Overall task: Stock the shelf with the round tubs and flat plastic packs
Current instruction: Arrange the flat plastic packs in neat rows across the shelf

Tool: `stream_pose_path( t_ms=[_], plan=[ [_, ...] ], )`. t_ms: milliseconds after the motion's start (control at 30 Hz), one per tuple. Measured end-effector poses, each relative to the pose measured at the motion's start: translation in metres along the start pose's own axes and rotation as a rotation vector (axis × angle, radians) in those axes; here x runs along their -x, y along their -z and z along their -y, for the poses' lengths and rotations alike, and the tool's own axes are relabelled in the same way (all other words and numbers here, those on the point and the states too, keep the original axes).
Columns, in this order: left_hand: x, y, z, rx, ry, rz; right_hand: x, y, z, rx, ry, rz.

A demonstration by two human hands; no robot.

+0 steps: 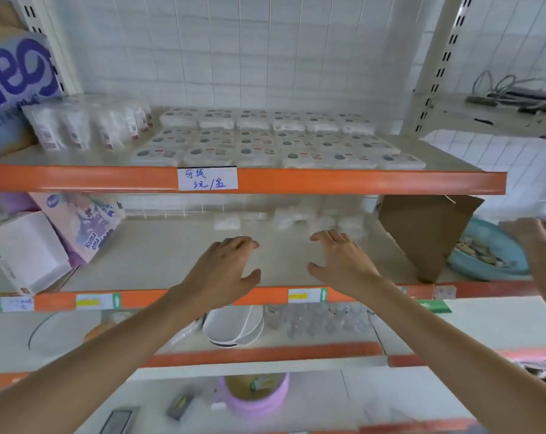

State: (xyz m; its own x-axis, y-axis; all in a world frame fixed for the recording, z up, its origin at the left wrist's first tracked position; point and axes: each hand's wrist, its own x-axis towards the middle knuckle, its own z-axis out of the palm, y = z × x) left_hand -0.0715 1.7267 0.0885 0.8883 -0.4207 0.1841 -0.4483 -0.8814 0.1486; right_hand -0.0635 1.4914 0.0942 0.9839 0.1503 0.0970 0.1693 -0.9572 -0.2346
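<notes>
At the back of the beige middle shelf board (159, 255), below and to the right of the handwritten white price label (207, 178), some pale clear things (296, 217) are too blurred to identify. Far to the lower right of the label, a third hand (523, 230) is cut off by the picture edge; I cannot tell its grip. The brown cardboard box (428, 236) covers the left side of the blue round basin (490, 264).

Straight below the label the middle board lies bare up to its orange front edge. One white carton (27, 249) and one purple printed pack (84, 223) close this room at the lower left, and the brown box closes it at the lower right.

The left hand (224, 267) and the right hand (343, 261) hover over this bare part, apart from each other. The grip of each is apart, fingers spread, holding nothing.

The white flat plastic packs (278, 139) lie just above the label on the upper shelf board (359, 181), in three rows. I count six in the front row; the rows behind are hard to count.
</notes>
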Motion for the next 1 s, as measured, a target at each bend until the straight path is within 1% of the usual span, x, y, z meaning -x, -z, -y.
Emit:
stream_pose_path(
  t_ms=[100,200,300,367,467,533,633,700,867,933,1000],
  plan=[
    [-0.023,-0.038,0.004,0.013,0.010,0.057,-0.018,-0.036,-0.023,-0.001,-0.060,0.029],
    [-0.055,-0.071,0.008,0.017,0.015,0.059,-0.038,-0.065,-0.048,0.007,-0.110,0.042],
    [-0.092,-0.098,0.009,0.007,0.015,0.047,-0.065,-0.084,-0.075,0.057,-0.109,-0.007],
    [-0.121,-0.113,0.009,0.020,0.025,0.028,-0.087,-0.092,-0.092,0.095,-0.087,-0.058],
    [-0.165,-0.129,0.013,0.114,0.091,-0.031,-0.128,-0.095,-0.112,0.211,-0.047,-0.059],
    [-0.196,-0.137,0.015,0.180,0.105,-0.048,-0.157,-0.090,-0.126,0.254,-0.036,-0.080],
    [-0.240,-0.149,0.020,0.216,0.151,-0.093,-0.196,-0.087,-0.139,0.267,0.005,-0.129],
    [-0.264,-0.158,0.020,0.214,0.189,-0.112,-0.219,-0.091,-0.145,0.329,0.043,-0.165],
    [-0.301,-0.179,0.022,0.153,0.191,-0.082,-0.256,-0.107,-0.157,0.408,0.156,-0.219],
    [-0.308,-0.185,0.025,0.182,0.182,-0.097,-0.264,-0.111,-0.161,0.437,0.190,-0.220],
    [-0.313,-0.189,0.029,0.259,0.186,-0.128,-0.272,-0.114,-0.166,0.453,0.240,-0.231]
  ],
)
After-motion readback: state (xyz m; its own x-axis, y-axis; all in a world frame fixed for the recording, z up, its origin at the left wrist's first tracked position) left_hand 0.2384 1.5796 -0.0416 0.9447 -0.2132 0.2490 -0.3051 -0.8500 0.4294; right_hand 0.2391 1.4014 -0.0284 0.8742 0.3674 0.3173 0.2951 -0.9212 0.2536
